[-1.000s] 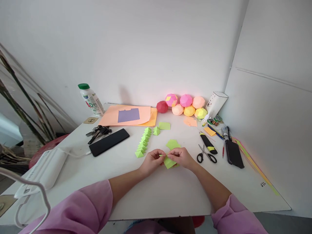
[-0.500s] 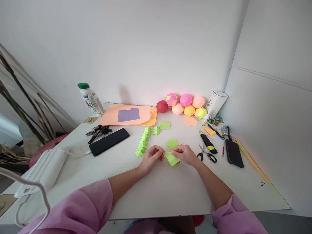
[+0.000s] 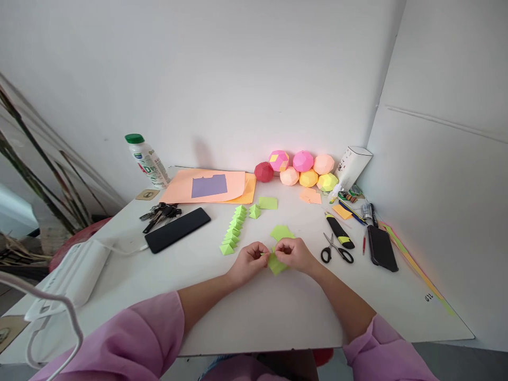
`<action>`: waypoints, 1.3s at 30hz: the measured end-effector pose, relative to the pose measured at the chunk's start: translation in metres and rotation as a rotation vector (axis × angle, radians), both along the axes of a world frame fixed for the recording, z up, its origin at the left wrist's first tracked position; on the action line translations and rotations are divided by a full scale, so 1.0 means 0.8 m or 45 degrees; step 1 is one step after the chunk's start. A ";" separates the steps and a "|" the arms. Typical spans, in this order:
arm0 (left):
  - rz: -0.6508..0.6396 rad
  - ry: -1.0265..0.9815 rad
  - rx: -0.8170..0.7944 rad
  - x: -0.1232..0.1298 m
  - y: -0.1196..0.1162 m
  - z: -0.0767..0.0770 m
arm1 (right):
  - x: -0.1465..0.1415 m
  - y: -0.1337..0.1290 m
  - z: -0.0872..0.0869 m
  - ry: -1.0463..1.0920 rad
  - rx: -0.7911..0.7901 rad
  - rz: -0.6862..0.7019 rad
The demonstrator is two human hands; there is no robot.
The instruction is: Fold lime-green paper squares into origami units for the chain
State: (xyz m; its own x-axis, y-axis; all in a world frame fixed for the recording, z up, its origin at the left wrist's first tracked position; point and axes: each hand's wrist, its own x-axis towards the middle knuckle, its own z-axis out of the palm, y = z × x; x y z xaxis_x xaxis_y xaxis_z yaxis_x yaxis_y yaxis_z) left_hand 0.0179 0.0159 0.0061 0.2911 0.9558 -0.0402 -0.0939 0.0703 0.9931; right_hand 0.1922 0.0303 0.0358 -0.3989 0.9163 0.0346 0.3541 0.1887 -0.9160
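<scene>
A piece of green paper (image 3: 277,264) is held between my two hands, low over the white table (image 3: 262,312). My left hand (image 3: 251,260) pinches its left edge with thumb and fingers. On the other side my right hand (image 3: 294,254) grips the upper right part, hiding some of it. Just behind lies a flat green paper cutout (image 3: 281,231). To the left runs a row of small folded green paper pyramids (image 3: 234,230), with a single folded pyramid (image 3: 254,211) apart from it. A green paper rectangle (image 3: 269,203) lies behind.
Scissors (image 3: 336,250), a utility knife (image 3: 339,230) and a black phone (image 3: 381,248) lie to the right. Faceted paper balls (image 3: 303,162) stand against the wall. Left are a black power bank (image 3: 178,230), keys (image 3: 162,216), orange sheets (image 3: 206,186), a bottle (image 3: 148,164) and a white power strip (image 3: 71,275).
My right hand has moved slightly left and closer to my left hand. The green paper has turned and shifted a little left between them.
</scene>
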 end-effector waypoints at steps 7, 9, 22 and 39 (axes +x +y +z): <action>0.082 -0.082 -0.092 -0.001 0.004 0.000 | 0.021 0.010 0.008 0.091 -0.086 -0.080; 0.061 -0.084 -0.107 -0.001 0.003 0.001 | 0.016 0.007 0.009 0.060 -0.039 -0.023; 0.113 -0.253 -0.055 0.001 0.005 0.004 | 0.012 0.004 -0.003 0.104 -0.180 -0.021; 0.157 -0.329 0.004 0.003 0.008 -0.010 | 0.005 0.011 -0.017 0.408 -0.318 -0.108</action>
